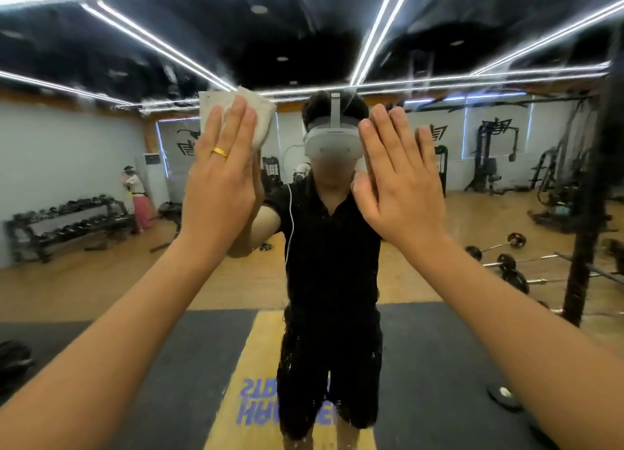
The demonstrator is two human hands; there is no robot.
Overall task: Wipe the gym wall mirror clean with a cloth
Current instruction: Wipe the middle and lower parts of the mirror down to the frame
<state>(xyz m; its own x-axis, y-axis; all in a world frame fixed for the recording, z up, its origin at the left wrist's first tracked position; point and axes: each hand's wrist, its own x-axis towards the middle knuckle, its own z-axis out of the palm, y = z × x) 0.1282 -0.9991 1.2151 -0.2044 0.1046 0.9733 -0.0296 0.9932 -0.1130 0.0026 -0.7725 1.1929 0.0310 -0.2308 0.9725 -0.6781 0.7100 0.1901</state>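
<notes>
The wall mirror (pixel 472 331) fills the whole head view and reflects the gym and the person wearing a headset. My left hand (pixel 221 176), with a gold ring, lies flat with straight fingers and presses a pale grey cloth (pixel 261 118) against the glass at upper centre left. The cloth sticks out above and to the right of the fingers. My right hand (pixel 400 183) is flat against the mirror beside it, fingers straight, with nothing in it. Small white specks dot the glass lower down, over the reflected legs.
Everything else is a reflection: a dumbbell rack (pixel 67 226) at left, barbells (pixel 503 257) and weight machines (pixel 493 152) at right, a second person (pixel 138 196) far left, and a dark mat with a yellow stripe (pixel 250 365) below.
</notes>
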